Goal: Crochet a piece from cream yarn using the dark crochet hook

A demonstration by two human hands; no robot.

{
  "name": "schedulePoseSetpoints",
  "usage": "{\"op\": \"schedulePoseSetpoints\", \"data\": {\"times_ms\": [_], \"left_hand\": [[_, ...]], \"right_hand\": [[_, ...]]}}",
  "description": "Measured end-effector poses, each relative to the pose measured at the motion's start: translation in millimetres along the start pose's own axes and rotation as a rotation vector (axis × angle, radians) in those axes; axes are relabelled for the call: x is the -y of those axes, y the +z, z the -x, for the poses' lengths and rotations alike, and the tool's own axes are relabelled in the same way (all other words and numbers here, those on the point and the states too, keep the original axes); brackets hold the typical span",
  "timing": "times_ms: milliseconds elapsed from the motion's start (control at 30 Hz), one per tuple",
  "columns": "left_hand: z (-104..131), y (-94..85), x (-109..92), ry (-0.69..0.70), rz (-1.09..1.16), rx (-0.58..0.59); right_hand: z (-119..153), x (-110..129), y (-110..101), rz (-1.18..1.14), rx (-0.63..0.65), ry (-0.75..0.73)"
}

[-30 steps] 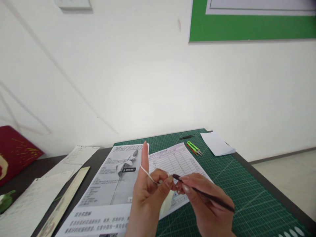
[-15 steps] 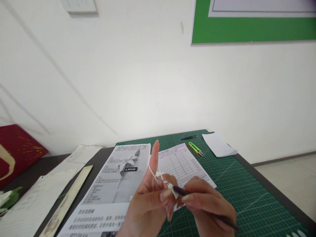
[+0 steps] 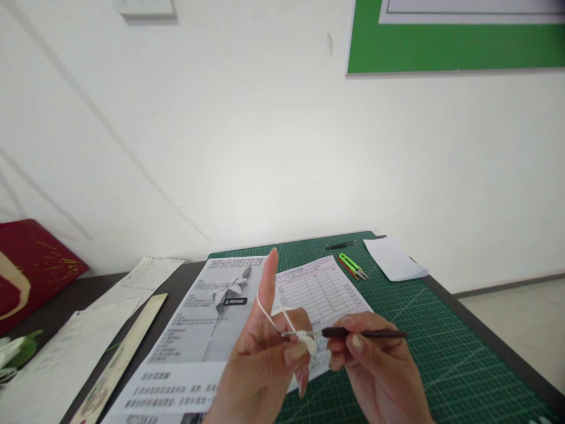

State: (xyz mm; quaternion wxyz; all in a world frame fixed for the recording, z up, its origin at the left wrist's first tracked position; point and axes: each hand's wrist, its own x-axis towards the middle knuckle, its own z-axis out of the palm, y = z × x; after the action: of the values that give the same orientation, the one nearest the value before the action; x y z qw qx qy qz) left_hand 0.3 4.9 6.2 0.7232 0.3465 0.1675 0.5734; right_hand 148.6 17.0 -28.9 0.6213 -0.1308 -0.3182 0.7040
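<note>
Pinching a small white piece (image 3: 311, 344) in the thumb and fingers of the left hand (image 3: 265, 362), with yarn (image 3: 266, 315) strung around the raised index finger. Gripping a hook (image 3: 334, 332) by its dark handle in the thumb and fingers of the right hand (image 3: 379, 365). Lying nearly level, side to side between the two, with butt end out to the right and slim tip aimed at the left hand. Most telling, by the look of it: a crossing of shaft and piece at the piece's upper edge, with the tip showing just past on the left, close by the slanting yarn. Nearer to the left than to the right, and held there; met from the right only by way of the shaft. Too small to tell whether through a stitch or merely within a loop. Below both hands, printed sheets (image 3: 318, 294) on a green mat (image 3: 441, 347); farther off, well apart from any fingers, green snips (image 3: 349, 263) and dark tweezers (image 3: 339, 245).
</note>
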Motion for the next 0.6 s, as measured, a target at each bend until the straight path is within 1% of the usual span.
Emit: {"op": "schedulePoseSetpoints", "data": {"times_ms": [167,300,467,600], "left_hand": [[2.2,1.7,-3.5,-0.024,-0.022,-0.008],[2.2,0.1,-3.6,-0.022,0.007,-0.035],[1.2,-4.3,0.5,0.013,0.054,0.015],[0.6,-4.8,0.1,-0.006,0.063,0.007]], "right_hand": [[-2.4,5.6,-2.2,0.016,0.028,0.044],[-3.7,10.4,-6.1,0.035,0.036,0.067],[-6.6,18.0,-7.8,0.053,0.063,0.116],[-11.2,21.4,-4.3,0.014,0.037,0.136]]}}
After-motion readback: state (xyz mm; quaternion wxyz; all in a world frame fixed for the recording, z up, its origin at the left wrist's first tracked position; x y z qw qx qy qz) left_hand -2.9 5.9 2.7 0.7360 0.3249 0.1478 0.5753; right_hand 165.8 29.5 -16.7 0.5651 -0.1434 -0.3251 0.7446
